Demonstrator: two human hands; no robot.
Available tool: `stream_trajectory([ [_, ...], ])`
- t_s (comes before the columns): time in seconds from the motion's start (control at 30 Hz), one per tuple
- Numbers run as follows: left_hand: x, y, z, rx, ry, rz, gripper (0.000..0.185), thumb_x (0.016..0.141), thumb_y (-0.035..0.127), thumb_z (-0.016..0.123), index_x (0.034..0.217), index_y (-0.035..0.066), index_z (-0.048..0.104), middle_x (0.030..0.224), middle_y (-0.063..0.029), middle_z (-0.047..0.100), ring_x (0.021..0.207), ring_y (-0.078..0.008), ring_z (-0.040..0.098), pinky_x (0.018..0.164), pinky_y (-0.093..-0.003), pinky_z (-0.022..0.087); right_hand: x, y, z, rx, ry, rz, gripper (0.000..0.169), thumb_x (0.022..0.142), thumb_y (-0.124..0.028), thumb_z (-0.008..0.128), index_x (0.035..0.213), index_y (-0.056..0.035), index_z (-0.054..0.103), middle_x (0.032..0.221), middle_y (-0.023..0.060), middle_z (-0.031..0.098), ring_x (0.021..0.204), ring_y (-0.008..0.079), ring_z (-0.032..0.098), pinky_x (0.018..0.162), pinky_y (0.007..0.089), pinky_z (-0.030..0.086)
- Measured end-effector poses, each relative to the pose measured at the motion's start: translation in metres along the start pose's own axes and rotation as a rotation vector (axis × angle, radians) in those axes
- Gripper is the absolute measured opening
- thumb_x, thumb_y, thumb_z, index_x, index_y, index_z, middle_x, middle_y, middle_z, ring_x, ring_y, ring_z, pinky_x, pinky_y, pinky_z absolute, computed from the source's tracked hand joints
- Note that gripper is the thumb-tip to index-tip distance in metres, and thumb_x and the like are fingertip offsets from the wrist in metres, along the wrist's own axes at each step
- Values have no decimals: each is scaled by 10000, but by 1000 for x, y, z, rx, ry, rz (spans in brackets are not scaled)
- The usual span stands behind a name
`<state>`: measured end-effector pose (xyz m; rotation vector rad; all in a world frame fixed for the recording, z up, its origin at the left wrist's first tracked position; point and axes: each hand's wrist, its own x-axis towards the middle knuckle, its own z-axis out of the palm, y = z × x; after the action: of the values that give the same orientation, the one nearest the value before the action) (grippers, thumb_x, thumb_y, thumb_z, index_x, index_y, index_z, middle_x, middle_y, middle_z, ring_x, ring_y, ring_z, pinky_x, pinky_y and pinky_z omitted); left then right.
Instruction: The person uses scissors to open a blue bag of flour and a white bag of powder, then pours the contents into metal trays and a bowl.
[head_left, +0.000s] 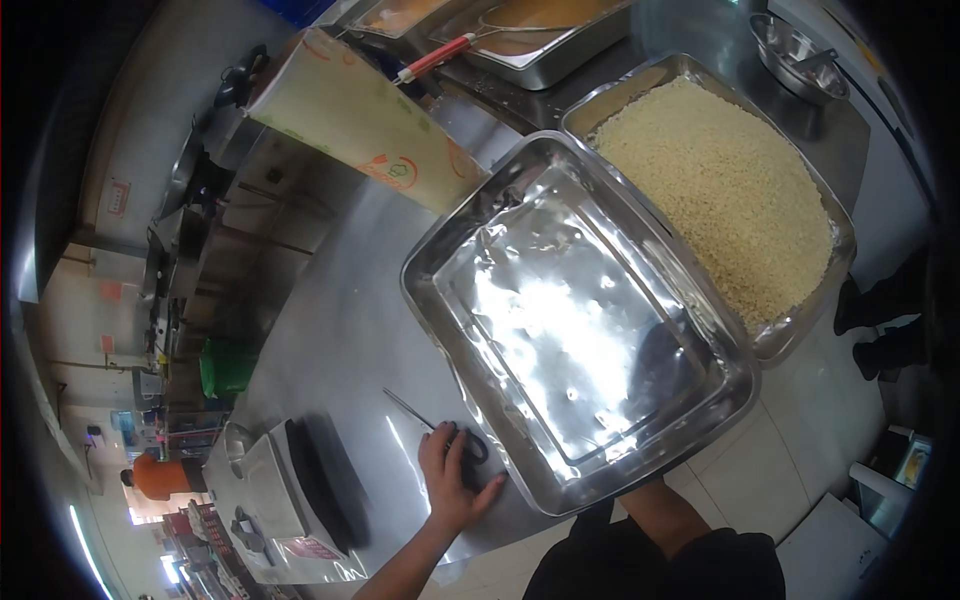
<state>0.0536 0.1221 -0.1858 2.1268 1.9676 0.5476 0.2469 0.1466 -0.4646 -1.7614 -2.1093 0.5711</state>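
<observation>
My left hand (455, 480) rests on the steel worktop with its fingers spread at the handles of a pair of scissors (474, 448); whether it grips them I cannot tell. In front of me lies an empty shiny metal tray (555, 322). My right forearm reaches beneath the tray's near edge, and the hand itself is hidden there. Beyond it to the right, a second metal tray (844, 225) holds a broad heap of pale crumbs or grains (720, 187). A large printed bag or wrapped roll (375, 120) lies at the empty tray's far left corner.
Deep steel pans (536, 71) with orange-brown contents and a red-handled strainer (442, 58) stand at the back. A metal bowl (799, 60) sits back right. A boxy appliance (274, 487) is at the left. A person in orange (161, 478) is far off; another person's dark-clad feet (862, 337) show right.
</observation>
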Motion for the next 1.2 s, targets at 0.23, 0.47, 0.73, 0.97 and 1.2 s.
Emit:
stream_trajectory([
  [0.23, 3, -5, 2, -16, 3, 37, 753, 679, 345, 764, 1272, -14, 471, 1325, -239, 408, 1231, -417, 394, 1042, -539, 285, -1, -10, 15, 4, 24, 37, 385, 855, -280, 623, 1105, 5, 555, 1056, 182, 580, 1011, 306, 559, 859, 411, 450],
  [0.47, -7, -8, 2, -18, -16, 5, 763, 686, 337, 765, 1287, -19, 459, 1333, -248, 393, 1231, -427, 382, 1037, -540, 280, -4, -24, 30, 21, 46, 58, 373, 860, -280, 618, 1090, 8, 560, 1035, 173, 585, 988, 292, 564, 845, 402, 454],
  [0.73, -3, -14, 11, -39, 23, 35, 748, 696, 361, 759, 1257, -44, 474, 1324, -256, 411, 1209, -424, 409, 1024, -530, 305, 0, -36, 45, 26, 72, 75, 362, 867, -281, 613, 1074, 11, 566, 1011, 163, 590, 963, 276, 571, 829, 390, 459],
  [0.97, 2, -15, 14, -41, 29, 36, 727, 692, 365, 757, 1230, -47, 494, 1312, -251, 424, 1197, -419, 417, 1016, -529, 314, 2, -38, 47, 19, 53, 91, 352, 872, -282, 608, 1059, 15, 570, 990, 154, 595, 940, 262, 576, 815, 380, 463],
  [1.2, -2, -12, 5, -25, 6, 23, 716, 686, 294, 738, 1272, -16, 468, 1334, -245, 409, 1242, -411, 396, 1048, -517, 287, -14, -44, 43, 37, 7, 82, 345, 878, -283, 603, 1044, 18, 575, 969, 146, 600, 918, 248, 582, 800, 370, 466],
])
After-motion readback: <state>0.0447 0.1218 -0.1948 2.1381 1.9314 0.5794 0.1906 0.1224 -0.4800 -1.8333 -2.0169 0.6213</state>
